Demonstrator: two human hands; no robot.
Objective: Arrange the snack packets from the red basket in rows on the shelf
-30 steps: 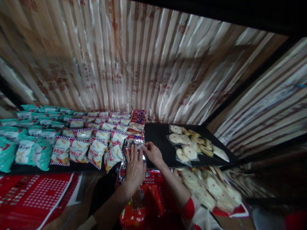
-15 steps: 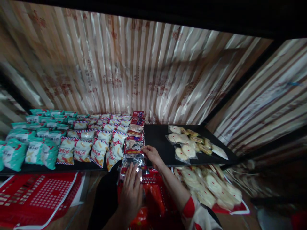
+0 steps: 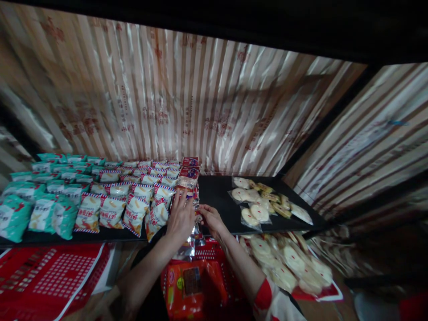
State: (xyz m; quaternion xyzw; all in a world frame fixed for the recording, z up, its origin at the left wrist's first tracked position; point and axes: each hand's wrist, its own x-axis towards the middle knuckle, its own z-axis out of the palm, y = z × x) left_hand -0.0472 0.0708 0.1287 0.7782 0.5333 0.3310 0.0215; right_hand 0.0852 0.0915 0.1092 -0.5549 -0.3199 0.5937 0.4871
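My left hand (image 3: 181, 216) lies flat with fingers stretched out on a row of shiny red and silver snack packets (image 3: 188, 178) at the front of a black shelf (image 3: 219, 196). My right hand (image 3: 210, 218) is beside it on the right, fingers curled on the edge of the nearest silver packet (image 3: 192, 243), which hangs over the shelf's front edge. Below my hands is a red basket (image 3: 214, 254) with an orange-red bag (image 3: 192, 283) in it.
Red-and-white snack bags (image 3: 133, 207) and teal bags (image 3: 36, 209) fill the shelf's left part. Clear packs of round pale cakes (image 3: 261, 203) lie on its right part, with more on the lower shelf (image 3: 290, 263). A striped backing rises behind. A red sheet (image 3: 50, 272) lies lower left.
My left hand came back up from the basket and now lies flat on the packet row. My right hand has stayed at the packet's edge.
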